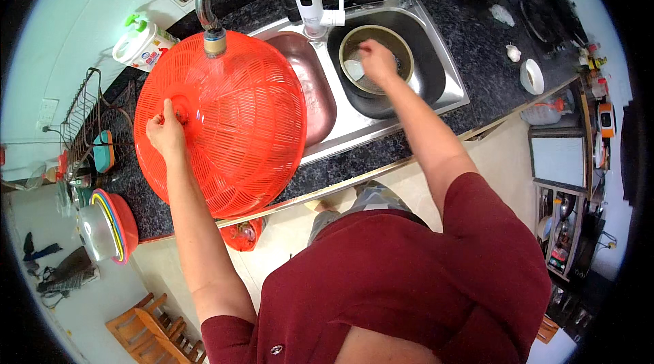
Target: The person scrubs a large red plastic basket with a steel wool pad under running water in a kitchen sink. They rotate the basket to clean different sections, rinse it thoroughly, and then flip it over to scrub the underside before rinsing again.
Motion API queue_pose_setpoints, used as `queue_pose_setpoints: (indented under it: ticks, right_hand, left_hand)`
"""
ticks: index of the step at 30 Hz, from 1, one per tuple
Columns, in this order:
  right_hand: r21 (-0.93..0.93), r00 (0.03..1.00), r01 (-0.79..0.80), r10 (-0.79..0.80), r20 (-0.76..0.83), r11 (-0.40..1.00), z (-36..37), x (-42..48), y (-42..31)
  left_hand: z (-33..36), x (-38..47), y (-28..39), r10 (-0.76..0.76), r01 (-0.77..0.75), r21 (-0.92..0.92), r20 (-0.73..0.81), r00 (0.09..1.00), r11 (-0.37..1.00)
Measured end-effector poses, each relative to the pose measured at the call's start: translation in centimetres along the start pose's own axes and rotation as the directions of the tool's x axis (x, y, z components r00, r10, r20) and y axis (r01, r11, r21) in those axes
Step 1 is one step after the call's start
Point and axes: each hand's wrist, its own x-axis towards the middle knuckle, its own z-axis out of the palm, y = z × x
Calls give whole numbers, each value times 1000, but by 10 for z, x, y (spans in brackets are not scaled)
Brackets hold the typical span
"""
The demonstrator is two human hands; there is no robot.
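Observation:
A large red plastic mesh dome food cover (250, 108) lies over the left bowl (319, 103) of the steel sink and the counter edge. My left hand (167, 131) grips it at the knob in its centre. Water runs onto its top from the curved faucet (214, 44). In the right sink bowl (431, 75) stands a round basin (406, 52) with some liquid and a white object (353, 69) inside. My right hand (379, 63) is over this basin, fingers curled; whether they hold anything is hidden.
A white faucet water heater (308, 3) rises between the bowls. A pump bottle (145, 46) and a wire dish rack (84, 113) stand at left, with stacked basins (122, 226) at the counter's end. To the right are a white bowl (532, 76) and a garlic bulb (513, 53).

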Motion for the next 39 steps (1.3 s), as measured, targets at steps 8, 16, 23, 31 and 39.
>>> queue_pose_setpoints:
  ticks: [8,16,23,31,39]
  right_hand:
    - [-571,838,-160,416,352,805,9,33,89]
    - [-483,843,-414,525,117,772,54,50,126]
    - [-612,846,-122,404,348,782,12,54,88]
    - [45,821,32,-52,569,998,-38,30,5]
    - [341,811,48,-236,536,939,91,13,-90]
  left_hand:
    - [-3,-63,58,165,-268,477,247,955,837]
    - [0,-69,64,139,-232,498,217,966,836]
    - [1,-69,59,143,-233,535,204,968,812]
    - [7,-70,61,137,-232,548,209,968,804]
    - [8,-67,60,135,-238,547,223,965,803]
